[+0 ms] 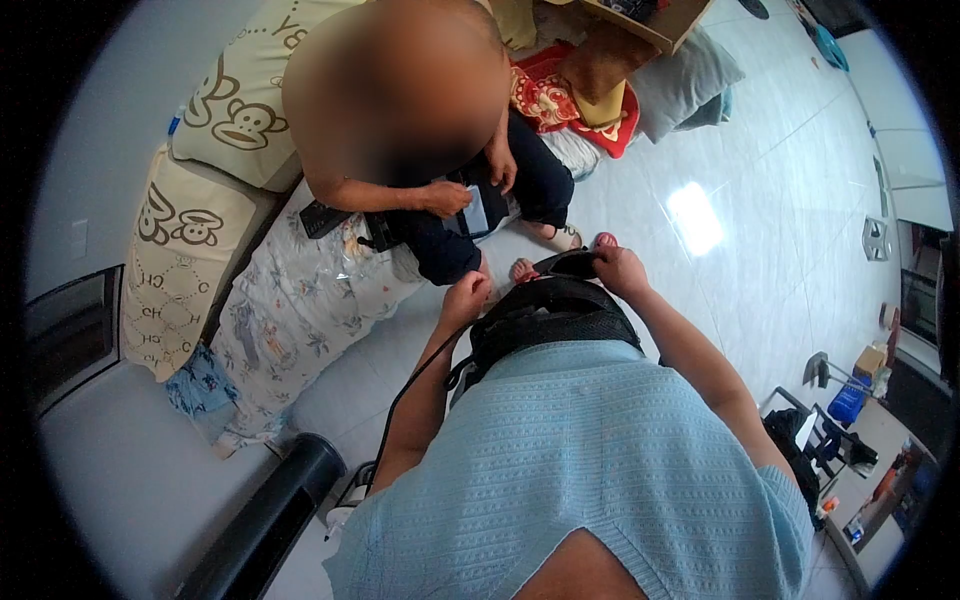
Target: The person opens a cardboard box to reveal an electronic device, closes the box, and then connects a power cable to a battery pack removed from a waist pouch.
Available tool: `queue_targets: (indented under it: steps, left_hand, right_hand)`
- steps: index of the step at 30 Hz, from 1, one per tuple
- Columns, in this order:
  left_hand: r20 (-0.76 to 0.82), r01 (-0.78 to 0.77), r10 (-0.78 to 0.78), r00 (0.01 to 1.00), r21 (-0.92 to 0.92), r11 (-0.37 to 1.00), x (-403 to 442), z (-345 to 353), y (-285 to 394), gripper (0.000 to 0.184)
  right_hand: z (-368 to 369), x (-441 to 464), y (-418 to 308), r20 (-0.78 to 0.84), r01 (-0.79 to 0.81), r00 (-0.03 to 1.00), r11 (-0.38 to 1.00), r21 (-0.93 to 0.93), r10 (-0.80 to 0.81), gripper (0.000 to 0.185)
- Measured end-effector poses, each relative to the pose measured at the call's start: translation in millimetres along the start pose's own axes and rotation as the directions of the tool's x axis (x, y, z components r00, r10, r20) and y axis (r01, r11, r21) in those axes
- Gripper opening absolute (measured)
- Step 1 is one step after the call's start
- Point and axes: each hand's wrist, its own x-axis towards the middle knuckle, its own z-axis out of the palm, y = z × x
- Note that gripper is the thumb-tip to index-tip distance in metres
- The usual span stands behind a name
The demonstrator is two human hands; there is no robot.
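Note:
A black waist bag (555, 310) sits at the front of my waist, over the light blue knit top (560, 430). My right hand (622, 272) is closed on the top edge of the bag at its right side. To the left of the bag, my left hand (465, 300) has its fingers curled together; what they hold, if anything, is hidden. A black cable (412, 382) runs down from near that hand along my left forearm.
A person (530, 165) sits ahead on a sofa with a floral cover (310, 290), holding a small pale object (478, 212). Patterned cushions (240, 125) line the left. A black cylinder (270, 515) stands lower left. Tiled floor (740, 240) extends right; a folding chair (820, 440) stands beyond.

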Motion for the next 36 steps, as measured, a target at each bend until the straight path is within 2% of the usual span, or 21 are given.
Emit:
queue_targets:
  steps: [6,8,12,14,19,21,25,27,33,34,36]
  left_hand:
    - [-0.006,-0.017,0.017,1.0,-0.002,1.0,2,0,-4,0.026]
    - [-0.003,-0.021,0.021,1.0,0.008,1.0,2,-1,-4,0.026]
    - [0.018,-0.047,0.047,0.999,-0.025,0.999,0,-1,-4,0.027]
    - [0.012,-0.043,0.043,0.999,-0.006,0.999,-1,0,-2,0.028]
    - [0.054,-0.1,0.099,0.994,0.018,0.995,0,7,-22,0.028]
    - [0.079,-0.019,0.014,0.997,0.072,0.997,-5,8,-20,0.026]
    - [0.095,0.046,-0.054,0.994,0.086,0.995,-9,13,-21,0.026]
    - [0.076,0.002,-0.007,0.997,0.064,0.998,-5,21,-41,0.027]
    - [0.066,0.036,-0.04,0.997,0.066,0.997,-14,13,-21,0.026]
    - [0.071,0.039,-0.044,0.997,0.065,0.997,-15,11,-19,0.026]
    - [0.103,0.018,-0.013,0.995,-0.052,0.998,-16,5,-17,0.027]
  right_hand:
    - [0,2,0,-0.01,0.016,1.0,1.0,0.003,-0.016,0.026]
    - [3,7,5,0.024,-0.019,1.0,0.995,0.096,0.017,0.027]
    - [10,14,9,-0.014,-0.023,1.0,0.99,0.139,0.025,0.027]
    - [-2,9,-3,0.072,-0.106,0.994,0.925,0.366,0.086,0.029]
    - [-1,8,-3,0.051,-0.082,0.996,0.916,0.393,0.068,0.03]
    - [0,9,0,0.062,-0.091,0.995,0.912,0.399,0.073,0.03]
    - [-1,6,0,0.049,-0.082,0.996,0.922,0.378,0.068,0.031]
    - [2,6,4,0.047,-0.085,0.996,0.917,0.389,0.072,0.031]
    - [4,4,6,0.034,-0.047,0.999,0.922,0.383,0.036,0.029]
    - [7,6,8,0.023,-0.049,0.999,0.9,0.432,0.043,0.029]
    - [11,8,14,0.016,-0.057,0.998,0.875,0.48,0.056,0.03]
